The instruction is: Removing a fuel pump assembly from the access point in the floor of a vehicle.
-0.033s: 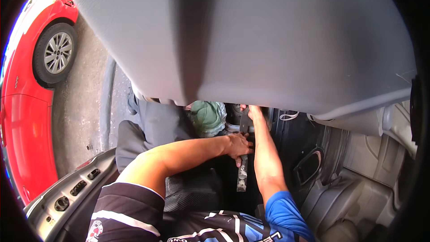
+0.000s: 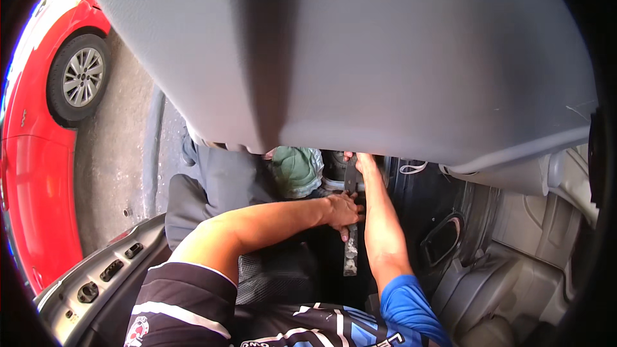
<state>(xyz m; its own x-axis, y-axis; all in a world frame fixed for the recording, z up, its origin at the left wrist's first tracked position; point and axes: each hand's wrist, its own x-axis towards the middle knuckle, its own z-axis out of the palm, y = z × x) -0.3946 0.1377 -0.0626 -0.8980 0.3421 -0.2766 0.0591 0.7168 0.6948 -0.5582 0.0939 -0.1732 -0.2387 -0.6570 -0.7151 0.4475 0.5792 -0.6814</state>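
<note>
A long, flat, dark bar [image 2: 350, 248] with pale, scuffed patches at its lower end stands between my forearms. My left hand [image 2: 341, 211] closes round its middle, fingers wrapped over it. My right hand [image 2: 364, 163] is at the bar's upper end, partly hidden under the edge of the big grey panel [image 2: 418, 71]; a few fingertips show left of the bar, and what they grip there cannot be made out. Just left of the bar's top lies a bunched green cloth [image 2: 297, 170].
The grey panel overhangs both hands. My bent leg [image 2: 225, 170] in dark trousers is on the left, beside the open door's edge [image 2: 106, 270]. Outside stands a red car [image 2: 38, 173]. A white loop [image 2: 412, 168] and beige trim [image 2: 530, 225] are on the right.
The bar's lower end has swung slightly to the right. Both hands stay in nearly the same place.
</note>
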